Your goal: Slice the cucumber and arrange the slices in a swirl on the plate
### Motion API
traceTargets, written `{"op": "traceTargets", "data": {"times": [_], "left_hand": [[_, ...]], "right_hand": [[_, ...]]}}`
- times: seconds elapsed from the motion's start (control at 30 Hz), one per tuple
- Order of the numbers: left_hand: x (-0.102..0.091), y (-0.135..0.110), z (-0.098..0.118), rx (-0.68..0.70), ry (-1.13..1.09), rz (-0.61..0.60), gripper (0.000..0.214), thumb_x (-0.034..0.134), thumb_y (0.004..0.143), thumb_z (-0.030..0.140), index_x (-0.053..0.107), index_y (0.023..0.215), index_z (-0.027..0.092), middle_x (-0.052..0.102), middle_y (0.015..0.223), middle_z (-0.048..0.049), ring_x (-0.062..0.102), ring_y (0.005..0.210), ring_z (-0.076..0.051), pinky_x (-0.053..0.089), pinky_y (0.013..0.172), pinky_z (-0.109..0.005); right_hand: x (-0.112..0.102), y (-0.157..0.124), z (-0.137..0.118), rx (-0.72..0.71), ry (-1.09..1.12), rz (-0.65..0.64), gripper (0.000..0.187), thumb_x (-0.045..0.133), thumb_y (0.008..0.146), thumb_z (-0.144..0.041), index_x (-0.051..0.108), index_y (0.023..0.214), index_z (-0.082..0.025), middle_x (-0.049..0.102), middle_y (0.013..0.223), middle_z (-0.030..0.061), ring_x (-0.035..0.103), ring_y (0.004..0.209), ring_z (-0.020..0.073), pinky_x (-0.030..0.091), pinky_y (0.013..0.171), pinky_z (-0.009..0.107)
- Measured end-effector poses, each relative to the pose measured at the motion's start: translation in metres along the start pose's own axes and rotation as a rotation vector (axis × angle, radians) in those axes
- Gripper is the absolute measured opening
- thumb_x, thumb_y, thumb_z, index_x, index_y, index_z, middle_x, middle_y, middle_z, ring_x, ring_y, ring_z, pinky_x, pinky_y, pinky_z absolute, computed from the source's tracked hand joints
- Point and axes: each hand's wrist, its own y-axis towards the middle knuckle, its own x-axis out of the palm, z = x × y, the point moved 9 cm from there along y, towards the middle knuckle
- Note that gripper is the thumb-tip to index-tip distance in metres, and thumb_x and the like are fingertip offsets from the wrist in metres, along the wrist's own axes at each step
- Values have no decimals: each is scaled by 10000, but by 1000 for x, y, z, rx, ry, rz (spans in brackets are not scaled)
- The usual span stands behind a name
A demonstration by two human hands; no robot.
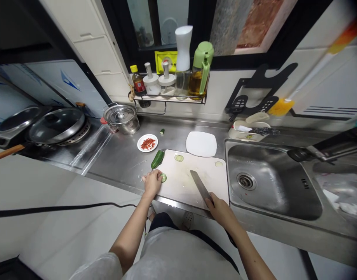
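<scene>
My left hand (152, 182) is at the left edge of the white cutting board (178, 190), its fingers closed on a cucumber slice (163, 177). Gripped by its handle in my right hand (219, 210) is a kitchen knife (200, 185), its blade lying over the middle of the board and pointing away. A dark green piece of cucumber (157, 160) rests against the board's far left corner. More thin slices (179, 158) lie near the far edge, and a pale one (218, 164) is at the far right corner.
Beyond the board are a square white plate (201, 144), a round plate of chopped red bits (147, 143) and a cucumber end (162, 131). The sink (254, 182) adjoins on the right. A steel pot (122, 118) and wok (57, 125) stand left. A bottle rack (172, 99) hangs behind.
</scene>
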Motion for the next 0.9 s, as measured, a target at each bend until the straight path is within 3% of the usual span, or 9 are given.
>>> {"op": "traceTargets", "data": {"times": [0.27,0.43,0.73,0.9], "left_hand": [[-5,-7,1,21,54,24,166,535,878,331,672,890,238,664,1061,-82,535,1062,-263,298,896,-416],[-7,-2,8,11,10,48,220,528,875,382,697,938,255,653,1085,-85,528,1077,-276,302,908,-426],[14,47,92,129,-51,32,310,543,856,396,625,1136,292,624,1156,-74,530,1106,-272,309,923,-427],[22,71,117,172,49,3,346,510,873,369,598,1198,288,596,1193,-102,508,1137,-292,297,931,-445]], "right_hand": [[0,-2,0,18,-8,-16,330,317,994,-302,504,1227,-161,703,1026,130,649,962,228,339,684,259],[0,-2,1,17,22,-18,330,315,990,-308,500,1217,-156,698,1021,141,643,954,237,328,671,265],[-8,-11,13,79,83,64,276,334,974,-312,467,1181,-187,699,960,98,639,882,218,296,644,257],[-17,-20,22,112,67,94,291,403,927,-288,478,1193,-198,695,909,63,632,831,199,272,616,250]]}}
